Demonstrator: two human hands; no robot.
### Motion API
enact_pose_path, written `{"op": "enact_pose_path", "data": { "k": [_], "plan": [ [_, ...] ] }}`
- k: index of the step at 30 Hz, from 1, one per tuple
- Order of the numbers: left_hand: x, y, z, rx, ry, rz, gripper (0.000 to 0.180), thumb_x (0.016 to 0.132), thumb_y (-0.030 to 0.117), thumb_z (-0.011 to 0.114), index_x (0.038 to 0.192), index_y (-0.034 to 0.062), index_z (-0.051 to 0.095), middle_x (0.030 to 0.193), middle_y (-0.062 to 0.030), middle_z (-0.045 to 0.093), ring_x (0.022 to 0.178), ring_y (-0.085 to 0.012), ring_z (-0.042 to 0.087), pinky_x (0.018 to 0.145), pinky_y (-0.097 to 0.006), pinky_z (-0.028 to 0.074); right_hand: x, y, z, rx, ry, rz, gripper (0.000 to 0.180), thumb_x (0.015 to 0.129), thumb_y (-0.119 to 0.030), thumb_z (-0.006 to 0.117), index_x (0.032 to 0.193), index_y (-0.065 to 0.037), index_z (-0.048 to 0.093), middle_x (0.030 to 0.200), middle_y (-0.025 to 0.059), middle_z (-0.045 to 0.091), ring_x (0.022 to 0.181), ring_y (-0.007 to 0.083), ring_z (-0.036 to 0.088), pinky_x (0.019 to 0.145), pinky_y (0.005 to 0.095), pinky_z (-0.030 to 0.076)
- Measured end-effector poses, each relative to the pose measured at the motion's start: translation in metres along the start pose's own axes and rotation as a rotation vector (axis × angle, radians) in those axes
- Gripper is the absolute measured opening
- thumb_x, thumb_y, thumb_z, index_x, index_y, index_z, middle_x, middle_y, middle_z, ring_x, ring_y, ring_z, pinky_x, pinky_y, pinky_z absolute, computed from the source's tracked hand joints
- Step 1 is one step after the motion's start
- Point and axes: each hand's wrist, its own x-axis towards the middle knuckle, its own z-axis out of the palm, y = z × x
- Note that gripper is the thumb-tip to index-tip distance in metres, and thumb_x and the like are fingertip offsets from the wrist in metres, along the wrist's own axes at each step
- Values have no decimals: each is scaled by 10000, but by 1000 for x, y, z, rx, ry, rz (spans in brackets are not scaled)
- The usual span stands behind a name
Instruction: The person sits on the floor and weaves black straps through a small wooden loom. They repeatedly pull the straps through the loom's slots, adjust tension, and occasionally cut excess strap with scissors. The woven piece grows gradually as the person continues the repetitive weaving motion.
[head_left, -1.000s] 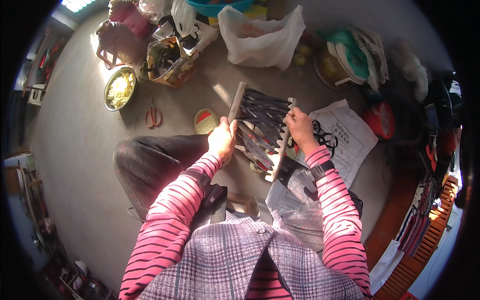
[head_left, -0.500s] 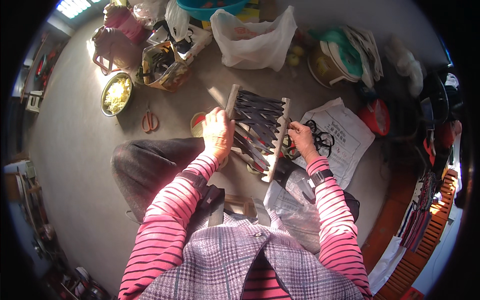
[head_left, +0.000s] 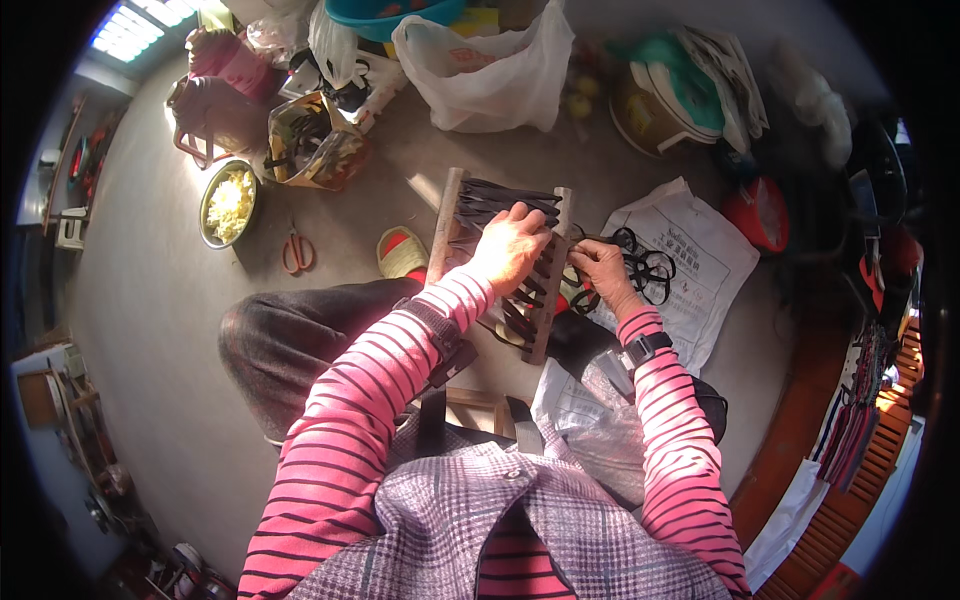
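A wooden frame [head_left: 448,222] strung with black bands [head_left: 500,195] leans over my lap. My left hand [head_left: 512,248] lies across the middle of the frame, fingers curled on the bands near its right bar. My right hand [head_left: 602,272] sits just right of that bar, pinching a black band. More loose black band loops [head_left: 648,268] lie on a white printed sack [head_left: 690,262] beside my right hand. Both sleeves are pink with dark stripes, and a watch [head_left: 646,350] is on my right wrist.
On the floor: red-handled scissors [head_left: 296,250], a metal bowl of yellow bits [head_left: 228,204], a green and red slipper [head_left: 403,252], a white plastic bag [head_left: 492,72], a brown bag of black pieces [head_left: 312,148], a red tub [head_left: 756,214]. A wooden rack [head_left: 872,420] stands at right.
My left hand has moved from the frame's left side across to its right bar. My right hand has dropped slightly, staying at the right bar. The view has shifted a little.
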Motion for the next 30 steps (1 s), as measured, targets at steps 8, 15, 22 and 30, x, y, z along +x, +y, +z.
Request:
{"op": "enact_pose_path", "data": {
  "k": [8,15,22,30],
  "plan": [
    [-2,9,2,40,7,-3,276,690,97,650,962,64,621,936,-45,574,885,-247,535,734,-347,476,-4,-7,2,161,-22,132,149,909,-129,641,783,-70,586,639,-45,531,448,15,377,396,192,267],
    [6,7,2,-45,-106,-64,225,699,77,646,898,50,543,846,-81,553,840,-305,548,680,-382,500,1,2,6,46,-7,101,166,897,-115,630,757,-41,580,640,-34,570,547,37,448,486,212,342],
    [5,10,3,-108,4,-143,203,697,68,629,866,54,516,801,-100,530,820,-323,546,678,-404,497,2,0,7,82,-46,68,130,878,-95,665,783,-40,596,656,-20,620,521,28,435,461,208,325],
    [8,4,-4,-195,-50,-189,192,698,114,653,868,101,565,798,-54,556,832,-285,565,711,-391,497,1,-9,1,79,-104,135,98,894,-102,654,829,-37,621,670,-19,625,496,20,408,439,204,304]
  ]
}}
